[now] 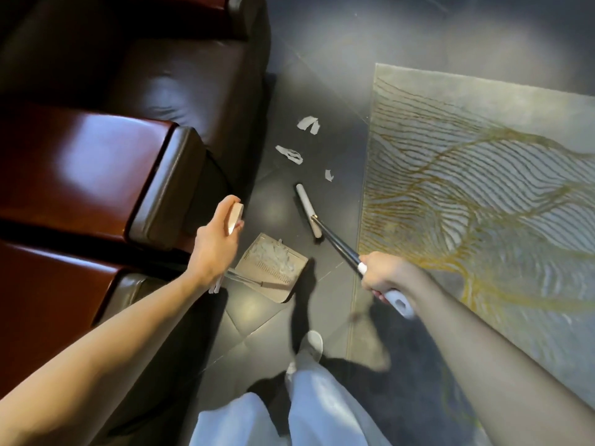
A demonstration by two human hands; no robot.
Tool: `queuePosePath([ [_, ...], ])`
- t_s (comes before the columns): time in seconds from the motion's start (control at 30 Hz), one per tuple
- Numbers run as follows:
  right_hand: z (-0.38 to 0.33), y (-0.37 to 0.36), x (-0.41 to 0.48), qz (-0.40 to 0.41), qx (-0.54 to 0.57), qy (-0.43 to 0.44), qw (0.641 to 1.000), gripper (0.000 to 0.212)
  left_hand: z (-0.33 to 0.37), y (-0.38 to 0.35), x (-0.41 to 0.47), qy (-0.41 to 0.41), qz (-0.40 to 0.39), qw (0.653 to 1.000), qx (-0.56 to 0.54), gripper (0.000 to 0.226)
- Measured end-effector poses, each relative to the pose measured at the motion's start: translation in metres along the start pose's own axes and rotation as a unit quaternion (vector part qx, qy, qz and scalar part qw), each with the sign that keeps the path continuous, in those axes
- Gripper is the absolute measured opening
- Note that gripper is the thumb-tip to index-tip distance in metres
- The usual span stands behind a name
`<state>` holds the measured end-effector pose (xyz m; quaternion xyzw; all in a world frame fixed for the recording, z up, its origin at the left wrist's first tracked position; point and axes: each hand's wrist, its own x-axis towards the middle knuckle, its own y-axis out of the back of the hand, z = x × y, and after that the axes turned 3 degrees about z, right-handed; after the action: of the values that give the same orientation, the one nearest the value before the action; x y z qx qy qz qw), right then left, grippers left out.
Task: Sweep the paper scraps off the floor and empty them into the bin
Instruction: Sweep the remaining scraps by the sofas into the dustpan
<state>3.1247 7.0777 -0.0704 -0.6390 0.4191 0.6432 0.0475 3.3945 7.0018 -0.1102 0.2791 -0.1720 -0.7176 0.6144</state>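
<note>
Three white paper scraps lie on the dark floor: one far (308, 123), one in the middle (289, 153), a small one (328, 175) nearest the broom head (308, 209). My right hand (384, 276) grips the broom's handle, its head resting on the floor just below the small scrap. My left hand (216, 241) holds the top of the dustpan's long handle. The beige dustpan (273, 268) stands on the floor left of the broom with several scraps inside.
A dark red leather sofa (96, 162) fills the left side, close to the dustpan. A grey rug with gold lines (483, 188) lies on the right. My legs in light trousers and a white shoe (310, 344) are below. No bin shows.
</note>
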Motion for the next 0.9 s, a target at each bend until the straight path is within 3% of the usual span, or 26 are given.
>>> queuePosePath([
  [0.03,-0.001,0.005,0.007,-0.012,0.009,0.012,1.000,0.031,0.003,-0.004,0.009,0.001,0.006,1.000,0.002,0.044],
  [0.17,0.002,0.016,0.022,-0.069,0.083,0.042,0.993,0.053,0.008,-0.010,0.032,0.014,0.024,1.000,0.006,0.040],
  [0.37,0.017,0.048,0.019,-0.100,0.144,0.016,0.984,0.054,0.026,-0.021,0.055,0.031,0.051,0.998,-0.006,0.039],
  [0.7,0.018,0.140,0.063,0.029,0.257,0.023,0.966,0.071,0.067,-0.034,0.142,0.007,0.054,0.998,-0.014,0.032],
  [0.9,-0.011,0.193,0.145,0.100,0.241,0.000,0.965,0.074,0.089,-0.054,0.220,-0.014,0.058,0.998,-0.006,0.036],
])
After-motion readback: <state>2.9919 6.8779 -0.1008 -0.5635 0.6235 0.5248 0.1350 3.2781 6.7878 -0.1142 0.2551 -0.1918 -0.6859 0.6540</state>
